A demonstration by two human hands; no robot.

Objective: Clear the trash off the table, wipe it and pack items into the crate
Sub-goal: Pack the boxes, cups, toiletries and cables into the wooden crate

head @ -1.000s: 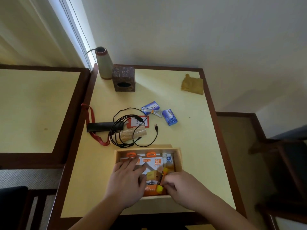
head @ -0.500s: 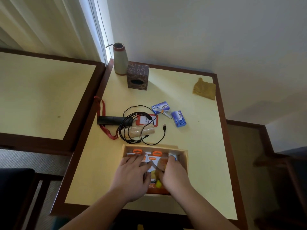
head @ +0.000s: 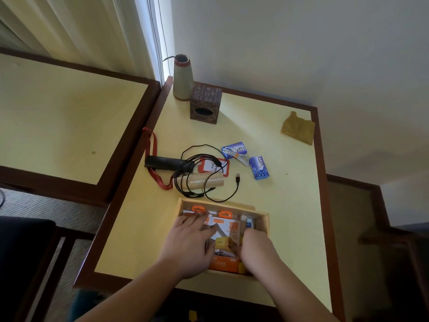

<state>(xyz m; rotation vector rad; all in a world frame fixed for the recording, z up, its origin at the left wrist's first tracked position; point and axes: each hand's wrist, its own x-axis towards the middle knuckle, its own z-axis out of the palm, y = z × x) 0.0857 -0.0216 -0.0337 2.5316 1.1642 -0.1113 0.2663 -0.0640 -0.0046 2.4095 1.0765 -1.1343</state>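
Observation:
A shallow wooden crate (head: 265, 220) sits near the front edge of the yellow table (head: 290, 205). Inside lie orange-and-white charger packs (head: 228, 225), a small yellow box (head: 224, 242) and a white bottle (head: 249, 223). My left hand (head: 190, 242) presses flat on the left packs, its fingers straight. My right hand (head: 255, 248) reaches down into the crate's right side next to the yellow box; its fingertips are hidden. Behind the crate lie a tangled black cable (head: 228, 196), a beige ribbed roll (head: 214, 180), a red badge (head: 212, 167) and two blue soap packets (head: 234, 148) (head: 258, 167).
A yellow-brown cloth (head: 298, 127) lies at the far right corner. A dark patterned box (head: 205, 105) and a grey vase (head: 182, 77) stand at the back left. A black bar (head: 162, 162) with a red lanyard (head: 153, 145) lies at the left edge. A second table (head: 58, 117) adjoins on the left.
My right hand has slid forward and down into the crate's right side. The yellow box now shows between the two hands. My left hand stays flat on the packs.

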